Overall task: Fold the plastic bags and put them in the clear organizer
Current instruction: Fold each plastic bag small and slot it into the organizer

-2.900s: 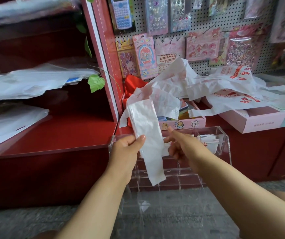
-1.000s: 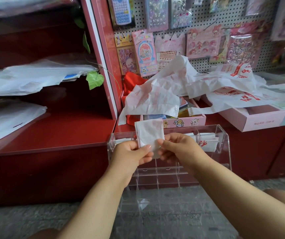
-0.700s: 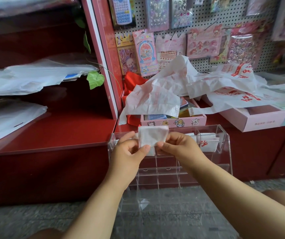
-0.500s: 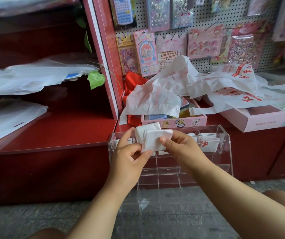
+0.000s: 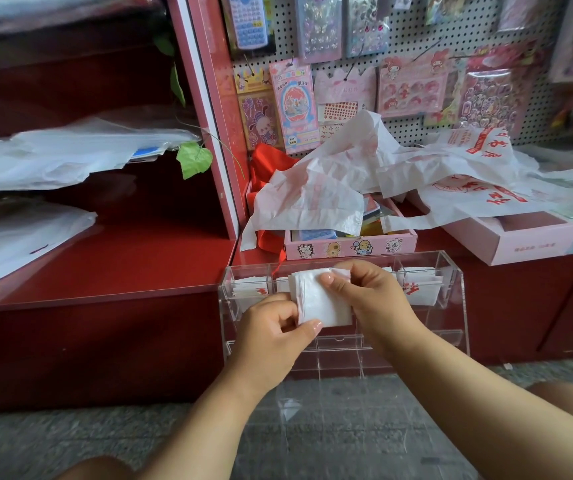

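A white plastic bag point(image 5: 323, 301), folded into a small thick square, is held in front of the clear organizer point(image 5: 454, 306). My left hand point(image 5: 271, 334) pinches its lower left edge between thumb and fingers. My right hand point(image 5: 368, 296) grips its upper right side, thumb on the front face. The organizer stands on the floor against the red counter; folded bags point(image 5: 420, 289) lie in its top compartments. A heap of loose crumpled white bags with red print point(image 5: 399, 174) lies on the counter behind.
Pink boxes point(image 5: 347, 245) sit on the red counter point(image 5: 122, 265) under the bag heap. A pegboard with hanging stickers point(image 5: 413, 84) rises behind. Shelves at left hold flat plastic sheets point(image 5: 53, 157). The floor point(image 5: 70, 441) below is grey stone.
The long strip of bag has been folded down into a small square. Both hands have closed in on it and lowered it to the organizer's top.
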{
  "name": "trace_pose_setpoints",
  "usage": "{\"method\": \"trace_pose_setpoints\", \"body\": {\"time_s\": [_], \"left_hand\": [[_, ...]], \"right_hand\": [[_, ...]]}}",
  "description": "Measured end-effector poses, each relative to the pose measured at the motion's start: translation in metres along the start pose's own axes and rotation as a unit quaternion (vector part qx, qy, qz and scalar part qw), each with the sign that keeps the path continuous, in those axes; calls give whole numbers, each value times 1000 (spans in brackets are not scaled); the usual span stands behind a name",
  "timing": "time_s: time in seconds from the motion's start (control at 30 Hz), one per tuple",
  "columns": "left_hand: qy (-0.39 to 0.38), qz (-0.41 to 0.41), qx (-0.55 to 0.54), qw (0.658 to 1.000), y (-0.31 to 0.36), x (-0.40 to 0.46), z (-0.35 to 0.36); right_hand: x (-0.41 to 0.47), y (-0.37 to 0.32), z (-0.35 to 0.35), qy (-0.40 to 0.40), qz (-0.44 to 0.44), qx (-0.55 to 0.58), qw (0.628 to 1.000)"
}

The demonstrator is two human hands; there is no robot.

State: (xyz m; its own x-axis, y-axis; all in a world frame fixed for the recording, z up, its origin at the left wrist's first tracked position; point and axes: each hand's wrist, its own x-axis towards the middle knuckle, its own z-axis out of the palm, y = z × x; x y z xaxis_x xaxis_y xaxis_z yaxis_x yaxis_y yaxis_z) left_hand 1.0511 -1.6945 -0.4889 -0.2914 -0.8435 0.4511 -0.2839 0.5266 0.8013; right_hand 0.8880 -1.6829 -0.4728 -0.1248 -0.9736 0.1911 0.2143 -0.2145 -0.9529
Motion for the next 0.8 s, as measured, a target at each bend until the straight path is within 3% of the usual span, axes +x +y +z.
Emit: {"method": "trace_pose_setpoints", "body": {"time_s": [0.23, 0.33, 0.4, 0.53, 0.67, 0.8], "left_hand": [[-43, -96, -63, 992, -2, -2, -1], [42, -179, -215, 959, 2, 1, 0], [101, -214, -257, 937, 4, 5, -1], [109, -213, -211, 948, 1, 4, -8], [105, -196, -169, 960, -6, 2, -25], [65, -165, -89, 980, -6, 16, -52]], "right_hand": [[5, 4, 0, 25, -14, 10, 1000], [7, 9, 2, 17, -24, 6, 1000], [6, 13, 6, -7, -26, -3, 1000], [4, 22, 17, -32, -14, -72, 997], [10, 18, 22, -74, 65, -56, 994], [27, 10, 31, -121, 48, -119, 984]]}}
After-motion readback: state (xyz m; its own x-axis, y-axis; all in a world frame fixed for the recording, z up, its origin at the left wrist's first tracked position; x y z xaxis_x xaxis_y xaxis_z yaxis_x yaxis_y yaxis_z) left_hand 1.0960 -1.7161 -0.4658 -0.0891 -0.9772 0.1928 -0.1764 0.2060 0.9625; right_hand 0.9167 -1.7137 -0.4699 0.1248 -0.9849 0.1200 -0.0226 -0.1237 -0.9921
